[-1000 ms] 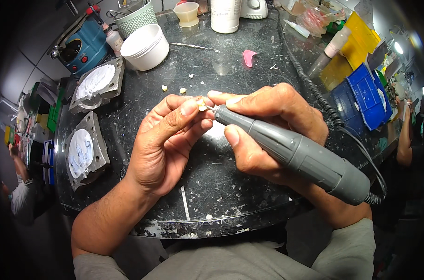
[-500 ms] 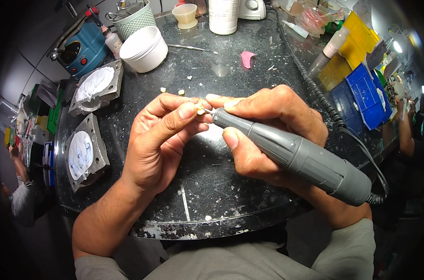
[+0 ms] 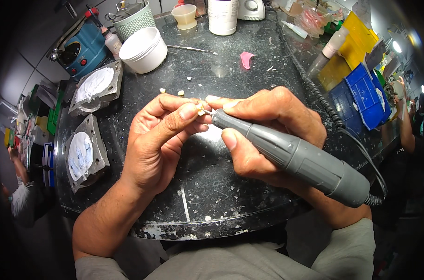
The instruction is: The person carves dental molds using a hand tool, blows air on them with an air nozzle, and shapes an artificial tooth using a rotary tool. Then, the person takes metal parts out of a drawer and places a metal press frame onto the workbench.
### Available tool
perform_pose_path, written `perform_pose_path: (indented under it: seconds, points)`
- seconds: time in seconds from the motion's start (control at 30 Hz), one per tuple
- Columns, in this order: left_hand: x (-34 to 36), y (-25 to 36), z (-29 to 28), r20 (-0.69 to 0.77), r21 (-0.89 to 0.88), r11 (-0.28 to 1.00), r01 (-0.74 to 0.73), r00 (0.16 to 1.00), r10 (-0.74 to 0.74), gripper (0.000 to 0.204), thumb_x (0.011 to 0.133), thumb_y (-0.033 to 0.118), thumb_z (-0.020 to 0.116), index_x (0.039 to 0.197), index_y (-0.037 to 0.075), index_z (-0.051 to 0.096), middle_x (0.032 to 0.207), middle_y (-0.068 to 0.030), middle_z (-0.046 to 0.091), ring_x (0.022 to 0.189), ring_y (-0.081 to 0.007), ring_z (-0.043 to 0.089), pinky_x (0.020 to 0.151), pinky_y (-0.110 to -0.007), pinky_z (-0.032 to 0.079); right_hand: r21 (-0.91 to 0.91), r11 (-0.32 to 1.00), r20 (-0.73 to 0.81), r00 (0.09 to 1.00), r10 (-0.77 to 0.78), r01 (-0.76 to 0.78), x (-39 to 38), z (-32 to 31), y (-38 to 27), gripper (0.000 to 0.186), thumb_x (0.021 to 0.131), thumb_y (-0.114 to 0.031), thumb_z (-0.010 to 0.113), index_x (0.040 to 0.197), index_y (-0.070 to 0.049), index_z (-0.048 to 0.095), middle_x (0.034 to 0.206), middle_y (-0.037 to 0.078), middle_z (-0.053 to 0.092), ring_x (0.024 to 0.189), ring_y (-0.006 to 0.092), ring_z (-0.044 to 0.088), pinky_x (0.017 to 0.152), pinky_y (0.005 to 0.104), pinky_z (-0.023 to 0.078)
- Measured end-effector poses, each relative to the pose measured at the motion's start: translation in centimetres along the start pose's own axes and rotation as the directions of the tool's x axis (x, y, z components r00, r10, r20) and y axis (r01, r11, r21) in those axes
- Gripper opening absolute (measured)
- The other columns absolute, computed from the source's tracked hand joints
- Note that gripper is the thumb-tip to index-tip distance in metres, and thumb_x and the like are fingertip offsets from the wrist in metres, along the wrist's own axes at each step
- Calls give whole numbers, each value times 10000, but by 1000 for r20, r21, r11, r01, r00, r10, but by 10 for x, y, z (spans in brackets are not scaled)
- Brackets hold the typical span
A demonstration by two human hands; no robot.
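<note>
Between the thumb and fingers of my left hand (image 3: 160,135) is a small yellowish artificial tooth (image 3: 201,112), mostly covered by the fingertips. My right hand (image 3: 272,130) is wrapped round a grey rotary handpiece (image 3: 296,154), its thin bit pointing left and meeting the tooth, as far as I can see. The fingertips of both hands are close together there. Beyond my left hand, two more small yellowish teeth lie on the black table, one to the left (image 3: 163,90) and one nearer my fingers (image 3: 180,93).
Two metal flasks filled with white plaster, one far (image 3: 96,86) and one near (image 3: 83,154), stand at the left. Behind are a white tub (image 3: 144,51), a thin metal tool (image 3: 193,48) and a pink piece (image 3: 247,59). A coiled cord (image 3: 321,100) and blue bin (image 3: 366,100) are right.
My hands and the handpiece have shifted only very slightly. The grip on the tooth and on the handpiece is the same.
</note>
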State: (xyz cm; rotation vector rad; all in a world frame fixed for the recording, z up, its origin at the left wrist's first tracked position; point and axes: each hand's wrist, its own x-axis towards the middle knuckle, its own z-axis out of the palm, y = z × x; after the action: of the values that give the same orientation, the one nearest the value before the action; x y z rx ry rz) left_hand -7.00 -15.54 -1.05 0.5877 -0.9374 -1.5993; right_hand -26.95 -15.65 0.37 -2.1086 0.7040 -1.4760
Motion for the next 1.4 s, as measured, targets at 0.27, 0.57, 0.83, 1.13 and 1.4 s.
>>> perform_pose_path:
  seconds: [0.27,0.57,0.83,1.13,1.4]
  points:
    - [0,4,-1,13,3,998,59,998,-59,73,932,53,621,982,1,611,1064,-144,673,1015,-183,643,956,-307,491,9,1000,1,1000,17,-17,0,0,-1,266,761,80,673,988,15,551,936,204,705,937,250,719,797,328,580]
    - [1,-1,-1,10,-31,999,24,1000,-23,142,932,93,652,1006,-28,641,1008,-156,689,933,-193,680,877,-320,558,-17,996,4,996,87,-87,1,-1,-4,229,765,84,658,954,11,551,935,204,705,970,276,715,819,329,583]
    - [0,-1,-1,1,-47,998,47,999,-47,151,938,98,644,1023,-27,645,1018,-155,686,939,-188,674,879,-315,555,-26,994,18,994,110,-110,2,-1,-4,206,774,76,651,940,9,549,935,207,707,982,275,712,824,333,585]
    - [0,-1,-1,-1,-50,997,64,998,-64,147,939,96,640,1018,-28,643,1010,-151,681,938,-185,666,887,-314,553,-4,991,18,991,132,-132,2,-2,-5,199,780,82,638,940,10,546,937,211,705,995,279,707,839,340,583]
    - [0,0,-2,15,-76,994,76,997,-75,145,942,89,632,1021,-32,639,1007,-151,682,941,-186,665,883,-305,551,-6,990,19,990,138,-138,2,-1,-5,202,780,84,639,942,7,546,929,200,702,997,287,707,836,340,585]
